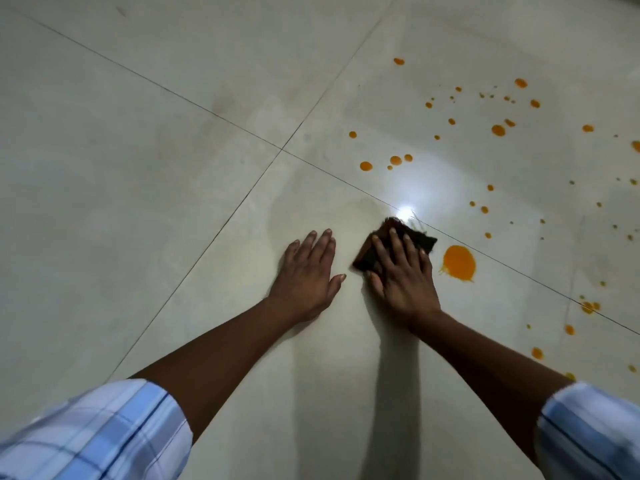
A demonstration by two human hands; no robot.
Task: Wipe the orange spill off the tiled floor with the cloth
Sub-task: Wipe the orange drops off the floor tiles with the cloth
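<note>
A dark brown cloth (417, 237) lies flat on the pale tiled floor (173, 168) near the middle of the view. My right hand (403, 275) presses on it with straight, spread fingers. Just right of the cloth sits a big orange blot (459, 263), apart from the cloth's edge. Many smaller orange drops (498, 130) are scattered over the tiles further right and beyond. My left hand (308, 277) rests flat on the bare floor to the left of the cloth, fingers straight.
Dark grout lines cross at a joint (281, 149) beyond my left hand. A bright light glare (406, 210) sits on the tile just past the cloth. A faint damp smear (356, 209) shows on the floor left of the glare.
</note>
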